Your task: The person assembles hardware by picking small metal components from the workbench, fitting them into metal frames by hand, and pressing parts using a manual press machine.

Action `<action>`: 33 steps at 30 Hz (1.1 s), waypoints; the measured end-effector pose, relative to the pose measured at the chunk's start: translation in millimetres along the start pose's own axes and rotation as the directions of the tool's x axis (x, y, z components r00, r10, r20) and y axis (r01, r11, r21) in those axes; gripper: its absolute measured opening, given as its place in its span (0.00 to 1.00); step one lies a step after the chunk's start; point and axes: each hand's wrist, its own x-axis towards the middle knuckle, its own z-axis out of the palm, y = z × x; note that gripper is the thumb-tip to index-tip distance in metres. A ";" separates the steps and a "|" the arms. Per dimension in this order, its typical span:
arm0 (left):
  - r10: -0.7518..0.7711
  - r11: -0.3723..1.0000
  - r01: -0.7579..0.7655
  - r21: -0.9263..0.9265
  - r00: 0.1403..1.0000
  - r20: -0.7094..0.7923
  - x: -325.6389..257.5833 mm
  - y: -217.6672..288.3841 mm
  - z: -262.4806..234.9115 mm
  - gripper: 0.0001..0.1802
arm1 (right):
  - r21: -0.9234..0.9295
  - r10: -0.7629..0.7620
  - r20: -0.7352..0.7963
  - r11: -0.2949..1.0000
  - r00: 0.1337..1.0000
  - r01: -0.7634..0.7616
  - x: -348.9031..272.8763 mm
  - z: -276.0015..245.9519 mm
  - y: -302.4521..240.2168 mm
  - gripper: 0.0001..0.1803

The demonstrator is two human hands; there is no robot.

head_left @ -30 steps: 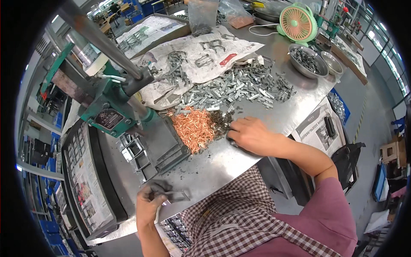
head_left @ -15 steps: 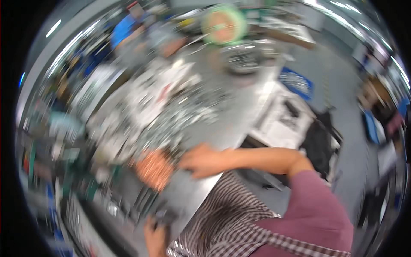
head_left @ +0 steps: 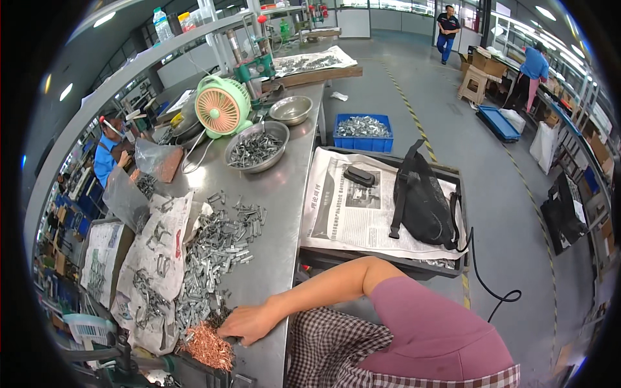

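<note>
My right hand (head_left: 249,321) rests on the steel table (head_left: 284,213) near its front edge. Its fingers lie on a few small dark parts at the rim of a heap of copper-coloured pieces (head_left: 207,346). Whether the fingers hold anything is hidden. Just beyond the hand, a long pile of small grey metal clips (head_left: 217,255) spreads across the table and onto a sheet of newspaper (head_left: 152,271). My left hand is out of the picture.
A steel bowl of metal parts (head_left: 255,147), an empty bowl (head_left: 291,110) and a green fan (head_left: 222,105) stand farther along the table. A black bag (head_left: 424,200) lies on newspaper (head_left: 352,207) to the right, near a blue crate (head_left: 362,131). A green press (head_left: 123,362) is at lower left. A person in blue (head_left: 107,155) sits at left.
The view has swung right and up along the table. My left hand, seen earlier holding small parts at the table's front, has left the picture. My right hand stays by the copper heap.
</note>
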 end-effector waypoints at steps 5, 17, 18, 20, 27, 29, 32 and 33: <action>0.236 0.948 -0.279 -0.151 0.938 -0.254 7.6 -6.0 27.2 0.16 | 0.098 -0.109 -0.130 0.988 0.986 0.122 5.8 -11.8 -15.5 0.15; 0.092 0.940 -0.005 -0.342 0.967 0.238 10.2 3.7 60.0 0.21 | -0.253 -0.135 0.086 0.955 0.987 0.153 13.0 4.6 -79.2 0.18; 0.081 0.940 0.006 -0.342 0.967 0.240 11.2 4.7 59.2 0.21 | -0.260 -0.127 0.088 0.955 0.988 0.145 14.2 3.5 -80.9 0.18; 0.066 0.942 0.021 -0.335 0.967 0.246 12.9 6.4 60.5 0.21 | -0.286 -0.132 0.164 0.942 0.978 0.175 16.6 1.6 -83.1 0.10; 0.157 0.963 -0.097 -0.250 0.960 0.233 15.7 2.1 66.0 0.19 | -0.388 -0.161 0.235 0.889 0.958 0.245 19.5 -5.6 -84.7 0.12; 0.147 0.976 -0.096 -0.198 0.954 0.261 16.0 6.8 68.7 0.18 | -0.402 -0.149 0.254 0.883 0.956 0.245 19.0 -7.6 -83.8 0.10; 0.157 0.974 -0.100 -0.205 0.946 0.284 17.4 7.6 71.9 0.18 | -0.435 -0.132 0.273 0.867 0.953 0.245 20.8 -12.9 -85.0 0.09; 0.155 0.974 -0.098 -0.204 0.945 0.288 18.5 7.5 73.1 0.18 | -0.436 -0.129 0.272 0.867 0.954 0.241 20.7 -15.3 -85.3 0.09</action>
